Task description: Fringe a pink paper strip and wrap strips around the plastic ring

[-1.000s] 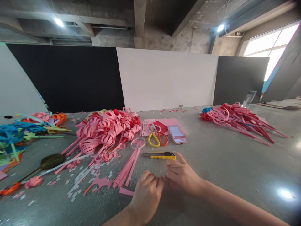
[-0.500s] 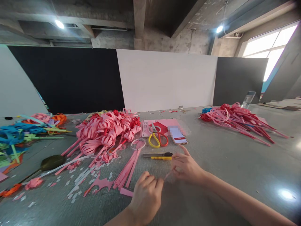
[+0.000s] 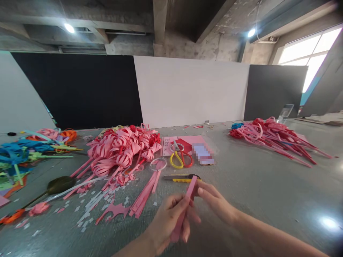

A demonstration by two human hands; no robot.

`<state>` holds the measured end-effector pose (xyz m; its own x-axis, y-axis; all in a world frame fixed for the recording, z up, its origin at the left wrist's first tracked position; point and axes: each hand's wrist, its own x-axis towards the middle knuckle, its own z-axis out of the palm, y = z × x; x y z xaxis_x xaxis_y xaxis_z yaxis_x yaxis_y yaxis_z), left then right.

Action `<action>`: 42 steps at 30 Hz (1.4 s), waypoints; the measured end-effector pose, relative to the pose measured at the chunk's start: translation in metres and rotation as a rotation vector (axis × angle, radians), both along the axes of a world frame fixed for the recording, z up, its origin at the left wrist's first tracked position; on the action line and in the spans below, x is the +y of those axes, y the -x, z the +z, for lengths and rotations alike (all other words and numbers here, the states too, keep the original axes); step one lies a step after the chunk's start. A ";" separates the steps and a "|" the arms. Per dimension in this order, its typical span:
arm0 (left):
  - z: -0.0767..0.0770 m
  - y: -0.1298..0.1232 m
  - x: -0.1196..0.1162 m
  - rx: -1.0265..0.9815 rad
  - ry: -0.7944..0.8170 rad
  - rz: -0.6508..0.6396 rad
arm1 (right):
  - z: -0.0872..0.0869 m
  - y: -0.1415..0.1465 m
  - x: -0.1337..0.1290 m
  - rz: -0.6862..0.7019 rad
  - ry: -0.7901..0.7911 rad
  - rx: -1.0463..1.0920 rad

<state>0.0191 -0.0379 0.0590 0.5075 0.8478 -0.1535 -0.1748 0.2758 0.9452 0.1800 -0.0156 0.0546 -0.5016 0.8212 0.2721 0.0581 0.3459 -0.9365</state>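
A flat pink paper strip (image 3: 191, 187) slants upward between my hands, in front of the utility knife. My left hand (image 3: 168, 217) is closed on its middle, thumb on top and fingers curled underneath. At the strip's upper right edge, my right hand (image 3: 217, 201) brings its thumb and fingers close together; its fingertips seem to hold that edge and are partly hidden behind the paper. The utility knife (image 3: 180, 177), black and yellow, lies just beyond. To the left is a bundle of pink strips (image 3: 146, 192) with a clear ring (image 3: 158, 164) around its far end.
Scissors (image 3: 180, 159) with yellow and red handles lie beside a phone (image 3: 204, 155) on pink and red paper. Pink paper flowers (image 3: 125, 146) pile up at left, above white scraps. Another pink and red heap (image 3: 270, 134) lies at right; blue and green paper pieces (image 3: 21, 151) lie far left.
The loose pink strip beside my left hand has left the table and is now in that hand. My left hand has turned over; the right has shifted slightly toward the strip's end.
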 end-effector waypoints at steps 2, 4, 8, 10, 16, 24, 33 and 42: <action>-0.003 -0.001 -0.002 -0.043 0.105 -0.027 | 0.000 0.004 -0.002 -0.038 0.084 0.006; -0.007 -0.002 -0.004 -0.089 0.177 -0.069 | -0.002 0.004 0.002 -0.130 0.134 0.055; -0.011 -0.002 -0.007 -0.180 0.234 -0.186 | -0.010 -0.003 0.016 -0.307 0.242 0.245; -0.010 -0.003 -0.010 -0.166 0.272 -0.255 | -0.013 -0.007 0.022 -0.390 0.280 0.299; -0.008 -0.001 -0.011 0.178 0.104 -0.283 | -0.020 -0.011 0.025 -0.497 0.362 0.304; -0.011 0.005 0.000 0.596 -0.590 0.184 | -0.031 0.011 0.001 -0.290 0.233 0.006; -0.026 0.008 0.010 0.571 -0.547 0.256 | -0.035 0.017 -0.012 -0.227 -0.053 -0.329; -0.032 0.006 0.012 0.406 -0.377 0.202 | -0.039 0.018 -0.014 -0.251 -0.106 -0.367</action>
